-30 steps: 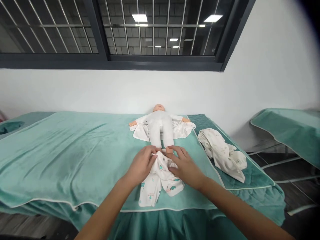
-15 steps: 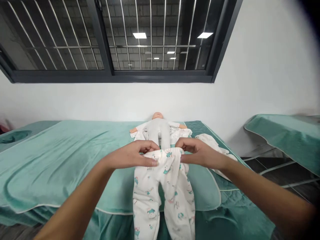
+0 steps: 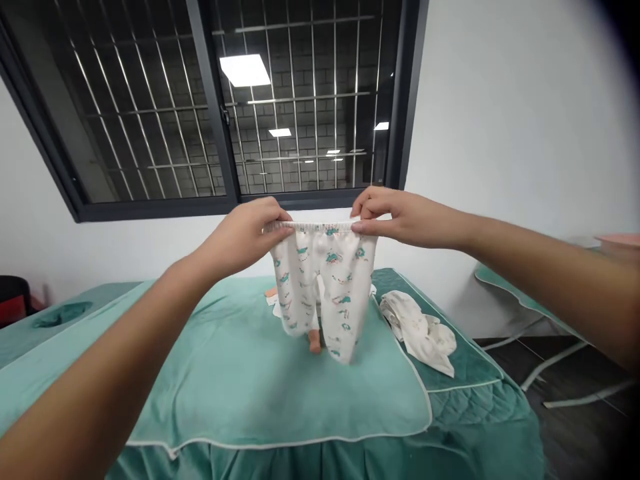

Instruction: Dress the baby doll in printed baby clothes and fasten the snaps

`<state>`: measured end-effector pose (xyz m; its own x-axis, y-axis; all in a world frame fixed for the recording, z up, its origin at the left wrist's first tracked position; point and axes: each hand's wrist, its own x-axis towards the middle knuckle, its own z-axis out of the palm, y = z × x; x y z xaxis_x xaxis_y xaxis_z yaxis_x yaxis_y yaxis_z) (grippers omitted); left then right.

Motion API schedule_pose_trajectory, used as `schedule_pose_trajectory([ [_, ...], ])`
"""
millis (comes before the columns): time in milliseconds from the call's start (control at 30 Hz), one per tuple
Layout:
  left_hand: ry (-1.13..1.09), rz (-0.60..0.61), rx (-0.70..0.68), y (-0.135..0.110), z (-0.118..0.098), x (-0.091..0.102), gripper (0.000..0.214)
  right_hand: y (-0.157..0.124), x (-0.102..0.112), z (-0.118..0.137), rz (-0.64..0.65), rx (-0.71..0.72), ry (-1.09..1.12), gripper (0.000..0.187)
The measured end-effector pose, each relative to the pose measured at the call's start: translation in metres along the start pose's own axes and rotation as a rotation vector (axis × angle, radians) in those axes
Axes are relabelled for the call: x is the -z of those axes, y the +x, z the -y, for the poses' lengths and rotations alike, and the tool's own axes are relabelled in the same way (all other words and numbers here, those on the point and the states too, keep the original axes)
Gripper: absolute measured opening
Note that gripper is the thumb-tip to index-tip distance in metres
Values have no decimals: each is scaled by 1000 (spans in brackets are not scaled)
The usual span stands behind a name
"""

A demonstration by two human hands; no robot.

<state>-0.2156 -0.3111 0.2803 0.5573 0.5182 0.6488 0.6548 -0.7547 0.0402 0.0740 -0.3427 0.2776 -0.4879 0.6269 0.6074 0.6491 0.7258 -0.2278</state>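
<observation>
Both my hands hold up a pair of white baby trousers (image 3: 320,287) with small green and pink prints, stretched by the waistband in front of the window. My left hand (image 3: 245,235) pinches the waistband's left end and my right hand (image 3: 395,215) pinches its right end. The two legs hang down freely above the bed. Behind the trousers lies a baby doll (image 3: 315,339), mostly hidden, with only a foot and a bit of arm showing.
A teal towel (image 3: 240,387) covers the massage bed. A crumpled white garment (image 3: 420,330) lies on the bed's right side. A second teal bed (image 3: 505,283) stands at the right, and a barred window (image 3: 220,100) fills the wall above.
My hands took the trousers off the bed by the waistband and raised them high in front of the window. The view tilted upward, and the doll is now hidden behind the trousers.
</observation>
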Motion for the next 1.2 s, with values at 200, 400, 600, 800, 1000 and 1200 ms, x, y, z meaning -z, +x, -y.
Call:
schedule_pose_trajectory([
  [200,102,-116,12,4,-16,21,25,-9,23,16,-2,-135,-29,38],
  [400,178,-160,73,6,-21,10,22,-14,19,14,-139,-203,79,33],
  [600,242,-99,236,5,-22,-22,27,-8,-2,2,-276,-193,216,25],
  [800,-76,-46,389,2,1,-52,23,4,-32,-21,-292,-223,236,24],
  [1000,-622,-232,510,14,12,-104,26,28,-92,-47,-423,-234,256,29],
  [1200,-1035,-182,379,15,7,-117,34,32,-145,-50,-387,-154,515,43],
])
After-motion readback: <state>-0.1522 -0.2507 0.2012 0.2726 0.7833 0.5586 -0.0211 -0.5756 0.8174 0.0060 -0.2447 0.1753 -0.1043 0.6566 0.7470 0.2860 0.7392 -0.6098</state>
